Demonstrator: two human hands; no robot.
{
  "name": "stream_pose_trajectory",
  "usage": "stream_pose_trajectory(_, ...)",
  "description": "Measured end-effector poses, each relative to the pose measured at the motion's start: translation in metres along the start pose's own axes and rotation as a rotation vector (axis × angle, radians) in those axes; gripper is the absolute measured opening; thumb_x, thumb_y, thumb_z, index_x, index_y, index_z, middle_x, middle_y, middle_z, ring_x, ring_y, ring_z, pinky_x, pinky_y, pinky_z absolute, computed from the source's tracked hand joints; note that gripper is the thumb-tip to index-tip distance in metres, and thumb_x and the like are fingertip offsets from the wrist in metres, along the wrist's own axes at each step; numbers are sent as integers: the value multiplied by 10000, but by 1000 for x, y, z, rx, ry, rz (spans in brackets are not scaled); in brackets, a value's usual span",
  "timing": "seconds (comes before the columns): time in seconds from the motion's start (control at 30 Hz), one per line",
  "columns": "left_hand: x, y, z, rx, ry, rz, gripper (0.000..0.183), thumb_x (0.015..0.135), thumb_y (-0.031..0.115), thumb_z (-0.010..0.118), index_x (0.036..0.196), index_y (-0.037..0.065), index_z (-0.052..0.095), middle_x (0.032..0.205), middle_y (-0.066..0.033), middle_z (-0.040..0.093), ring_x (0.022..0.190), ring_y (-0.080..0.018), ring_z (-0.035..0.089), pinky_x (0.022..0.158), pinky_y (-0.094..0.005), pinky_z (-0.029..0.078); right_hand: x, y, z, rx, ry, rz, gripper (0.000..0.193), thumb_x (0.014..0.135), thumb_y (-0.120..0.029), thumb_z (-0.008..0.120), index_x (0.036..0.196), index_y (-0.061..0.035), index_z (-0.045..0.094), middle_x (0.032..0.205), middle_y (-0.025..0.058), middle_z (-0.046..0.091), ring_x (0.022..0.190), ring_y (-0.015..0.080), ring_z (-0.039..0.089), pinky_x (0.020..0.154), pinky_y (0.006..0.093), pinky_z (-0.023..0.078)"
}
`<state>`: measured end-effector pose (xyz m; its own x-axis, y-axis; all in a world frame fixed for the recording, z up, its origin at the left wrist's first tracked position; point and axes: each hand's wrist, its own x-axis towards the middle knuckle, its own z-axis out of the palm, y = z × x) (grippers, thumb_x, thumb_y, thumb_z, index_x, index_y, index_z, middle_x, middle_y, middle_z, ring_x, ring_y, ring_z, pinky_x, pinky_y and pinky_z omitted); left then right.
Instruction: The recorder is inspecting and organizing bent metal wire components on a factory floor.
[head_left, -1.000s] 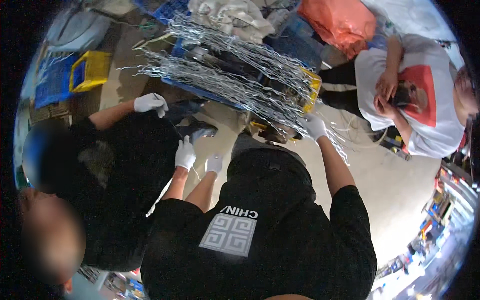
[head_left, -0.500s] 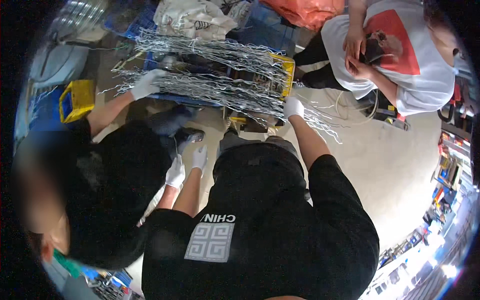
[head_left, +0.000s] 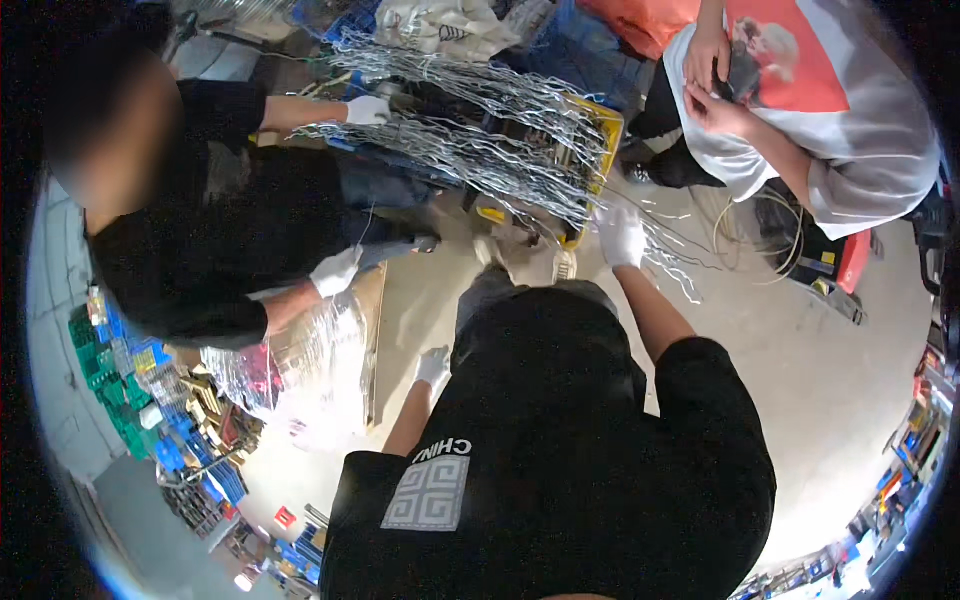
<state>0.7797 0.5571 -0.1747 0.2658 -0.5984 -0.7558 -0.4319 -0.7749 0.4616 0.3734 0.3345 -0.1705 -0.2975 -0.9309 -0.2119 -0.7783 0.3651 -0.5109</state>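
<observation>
Long wavy silver metal wires (head_left: 480, 165) lie in two loose bundles across a yellow crate (head_left: 608, 150) ahead of me. My right hand (head_left: 622, 235), in a white glove, is at the right end of the nearer bundle. It appears closed on some wires, with loose ends sticking out to its right; its fingers are blurred. Down beside my left hip hangs my left hand (head_left: 433, 368), also white-gloved, fingers loosely extended and nothing visible in it.
A person in black at the left has one gloved hand (head_left: 368, 110) by the wires' left end and the other (head_left: 337, 272) lower down. Another person in a white shirt (head_left: 880, 130) is at the right, near a coiled cable (head_left: 800, 240). A plastic-wrapped stack (head_left: 330, 365) is at left.
My view has shifted, bringing the wrapped stack into sight. The person at left now appears farther up and left. My right hand stays near the wire ends; my left hand hangs lower in view.
</observation>
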Motion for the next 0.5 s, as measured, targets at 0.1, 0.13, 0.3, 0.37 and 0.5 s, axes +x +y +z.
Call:
stream_pose_trajectory(0.1,-3,-9,8,113,-54,56,184,789,180,541,888,51,624,863,-132,588,696,-230,555,562,-314,436,-39,56,9,110,224,32,296,826,-301,540,1001,-69,596,970,166,607,849,344,576,748,412,456)
stream_pose_trajectory(0.13,3,-8,7,159,-77,74,191,788,178,539,900,51,628,887,-139,594,713,-235,564,570,-316,441,-49,75,9,121,195,103,300,832,-301,526,1005,-65,591,954,167,609,835,351,578,740,418,457)
stream_pose_trajectory(0.3,45,-57,-14,444,1,482,231,803,203,531,939,51,640,927,-147,623,732,-247,588,583,-322,451,-121,120,3,180,70,486,371,832,-353,486,948,-22,605,882,186,632,793,393,586,720,447,463)
stream_pose_trajectory(0.37,106,-92,-28,673,349,1186,276,837,270,525,946,45,640,860,-121,639,665,-241,579,565,-321,443,-140,169,54,70,-120,538,440,832,-413,467,893,-10,634,873,190,645,802,398,593,728,451,466)
stream_pose_trajectory(0.5,35,54,7,-49,-21,200,350,838,345,520,1005,63,642,811,-117,656,700,-279,602,591,-354,454,-219,270,78,33,-216,725,555,837,-498,414,859,1,656,888,192,653,827,394,600,741,443,471)
